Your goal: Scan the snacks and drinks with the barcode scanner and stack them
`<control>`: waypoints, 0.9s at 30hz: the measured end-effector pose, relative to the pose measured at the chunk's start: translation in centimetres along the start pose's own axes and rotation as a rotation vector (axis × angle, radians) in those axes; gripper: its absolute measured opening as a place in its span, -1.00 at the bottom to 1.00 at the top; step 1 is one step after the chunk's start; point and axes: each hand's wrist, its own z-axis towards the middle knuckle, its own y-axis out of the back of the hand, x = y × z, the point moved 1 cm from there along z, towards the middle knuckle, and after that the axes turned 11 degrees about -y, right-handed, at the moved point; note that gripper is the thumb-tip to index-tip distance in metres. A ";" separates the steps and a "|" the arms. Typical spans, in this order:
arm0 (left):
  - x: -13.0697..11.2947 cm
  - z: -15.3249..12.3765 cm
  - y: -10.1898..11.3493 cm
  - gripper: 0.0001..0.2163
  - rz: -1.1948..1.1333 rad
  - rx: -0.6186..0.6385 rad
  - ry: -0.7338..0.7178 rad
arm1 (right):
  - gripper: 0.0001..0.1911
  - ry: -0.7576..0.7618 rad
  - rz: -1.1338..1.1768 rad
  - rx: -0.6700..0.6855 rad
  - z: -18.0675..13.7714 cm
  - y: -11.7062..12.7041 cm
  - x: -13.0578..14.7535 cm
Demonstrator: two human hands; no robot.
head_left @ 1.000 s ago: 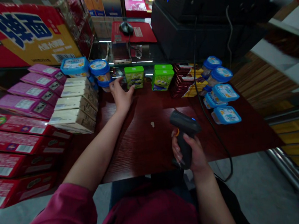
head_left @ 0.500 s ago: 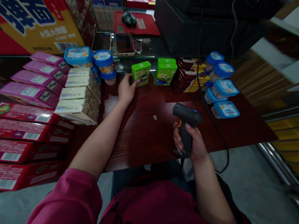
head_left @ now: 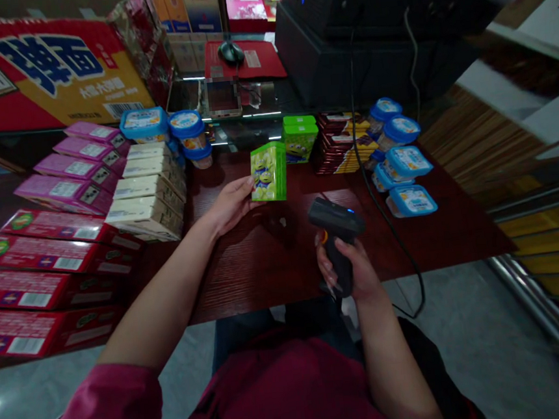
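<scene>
A small green box (head_left: 268,172) with cartoon figures on its face is held up over the dark wooden table by my left hand (head_left: 234,204), which grips it by its left edge. My right hand (head_left: 347,265) is wrapped round the handle of a black barcode scanner (head_left: 336,221). The scanner's head points left, towards the space below the box, and a small blue light glows on its top. More green boxes (head_left: 299,141) of the same kind stand behind the held one. To their right is a stack of brown and yellow packets (head_left: 341,144).
Blue-lidded tubs (head_left: 412,200) line the right side, beside a hanging black cable (head_left: 382,208). Red boxes (head_left: 37,292), purple boxes (head_left: 69,185) and cream boxes (head_left: 142,208) fill the left. A mouse (head_left: 230,53) lies on a red mat at the back. A metal rack (head_left: 525,286) stands at right.
My left hand has lifted the green box off the table beside the others and brought it nearer, turning it. The scanner has shifted slightly left; the camera view has moved a little.
</scene>
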 end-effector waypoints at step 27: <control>-1.9 -0.4 -1.7 -0.37 0.117 -0.036 -0.040 | -0.63 -0.026 0.048 0.004 0.1 0.2 -0.1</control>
